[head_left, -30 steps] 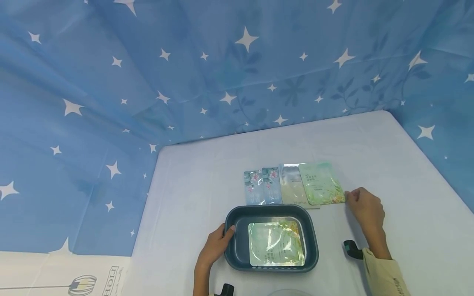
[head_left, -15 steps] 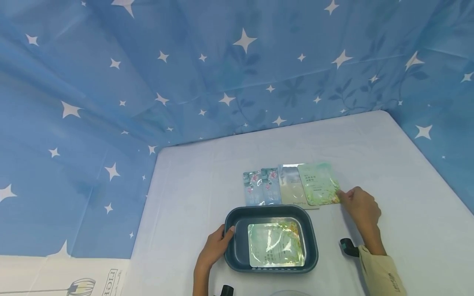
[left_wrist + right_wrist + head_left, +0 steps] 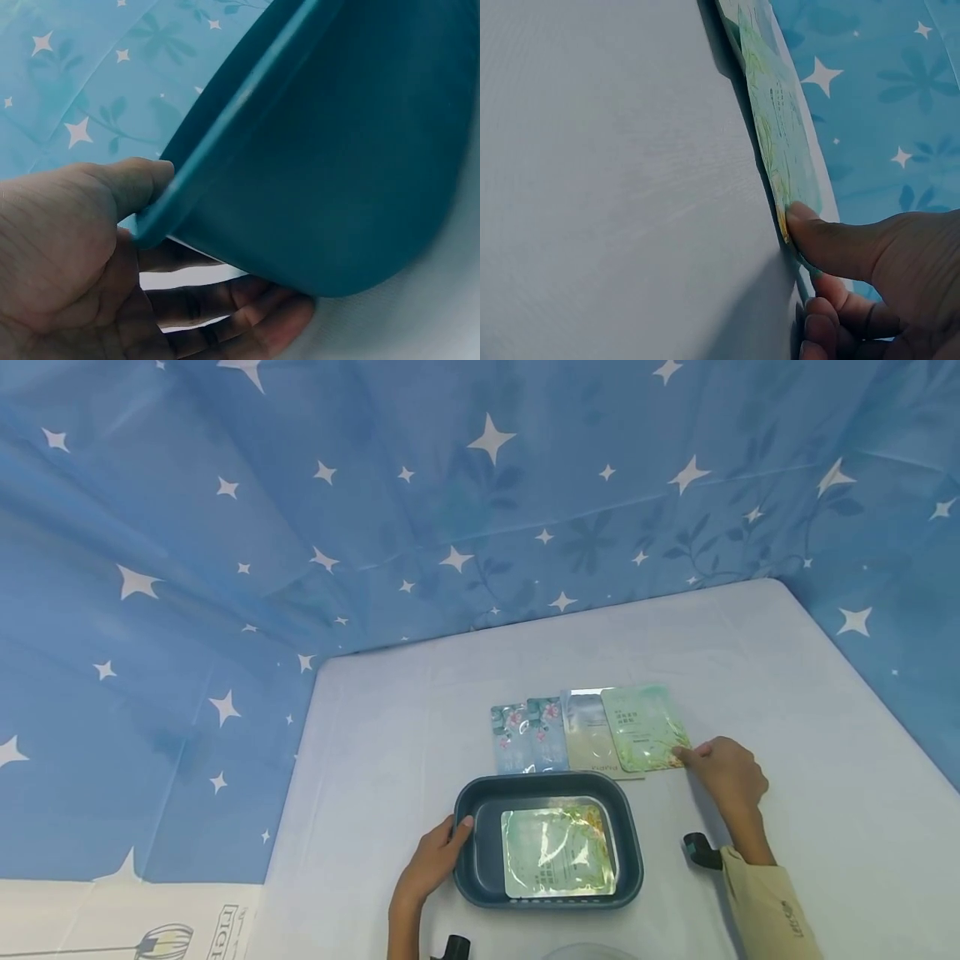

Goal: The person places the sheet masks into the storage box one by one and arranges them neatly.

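One green packet (image 3: 641, 727) lay between one and two o'clock from the blue tray (image 3: 487, 852), overlapping a beige packet (image 3: 588, 743), its four-o'clock corner pinched in the right hand (image 3: 726, 774); a light, level hold seemed best, to avoid dragging its neighbour, while the left hand (image 3: 435, 860) gripped the tray's nine-o'clock rim

The right hand (image 3: 729, 774) partly hides the four-o'clock corner of the green packet (image 3: 642, 725) it pinches; its fine print is too small to read. A pale round object (image 3: 588, 953) is cut off at the head view's six-o'clock edge.
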`<act>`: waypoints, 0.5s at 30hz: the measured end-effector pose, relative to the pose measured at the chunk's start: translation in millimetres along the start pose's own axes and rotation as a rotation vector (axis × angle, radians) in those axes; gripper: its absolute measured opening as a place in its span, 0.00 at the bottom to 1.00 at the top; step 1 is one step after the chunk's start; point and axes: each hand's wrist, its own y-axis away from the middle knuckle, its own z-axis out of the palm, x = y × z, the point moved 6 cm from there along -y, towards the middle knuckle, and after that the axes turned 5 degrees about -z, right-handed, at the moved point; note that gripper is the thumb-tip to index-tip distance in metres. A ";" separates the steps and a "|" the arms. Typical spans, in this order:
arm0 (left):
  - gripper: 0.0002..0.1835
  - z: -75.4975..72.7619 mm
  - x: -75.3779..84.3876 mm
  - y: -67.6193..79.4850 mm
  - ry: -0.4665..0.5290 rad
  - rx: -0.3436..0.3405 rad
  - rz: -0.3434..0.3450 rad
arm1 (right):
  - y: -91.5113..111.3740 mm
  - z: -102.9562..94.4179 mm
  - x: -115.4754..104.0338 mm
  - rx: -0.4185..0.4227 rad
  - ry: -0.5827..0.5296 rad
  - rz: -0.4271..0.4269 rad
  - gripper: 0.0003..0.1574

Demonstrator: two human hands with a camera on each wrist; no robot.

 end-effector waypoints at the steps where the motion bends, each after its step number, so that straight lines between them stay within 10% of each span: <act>1: 0.35 -0.2 0.1 0.5 0.005 -0.003 -0.003 | 0.0 -0.3 0.6 0.005 -0.010 -0.003 0.27; 15: 0.30 -5.3 2.7 4.1 0.018 0.006 -0.026 | -1.1 -8.5 10.2 0.066 -0.097 0.005 0.26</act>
